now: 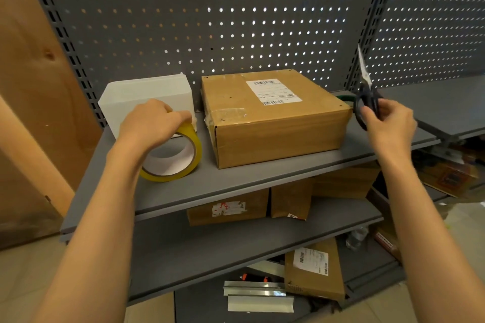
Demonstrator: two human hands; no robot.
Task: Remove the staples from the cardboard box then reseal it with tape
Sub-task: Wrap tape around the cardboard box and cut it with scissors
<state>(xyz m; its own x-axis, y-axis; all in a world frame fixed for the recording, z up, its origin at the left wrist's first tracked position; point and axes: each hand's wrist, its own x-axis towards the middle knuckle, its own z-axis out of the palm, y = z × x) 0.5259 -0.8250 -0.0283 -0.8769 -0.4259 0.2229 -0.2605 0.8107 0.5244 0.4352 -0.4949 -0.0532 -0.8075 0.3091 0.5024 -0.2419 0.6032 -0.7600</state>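
A brown cardboard box point(273, 118) with a white shipping label and clear tape on its left edge lies closed on the grey shelf point(236, 178). Left of it stands a yellow tape roll point(193, 155) on its edge, and my left hand point(149, 123) grips the roll's top. To the right of the box, my right hand point(388, 126) holds a pair of dark-handled scissors point(366, 84) in the air, blades pointing up. A green item point(346, 98) peeks out behind the box's right corner.
A white open-topped container point(147, 97) stands behind the tape roll against the pegboard back wall point(236, 21). Lower shelves hold more cardboard boxes point(228, 207) and metal profiles point(257, 296). A wooden panel point(31, 86) rises at the left.
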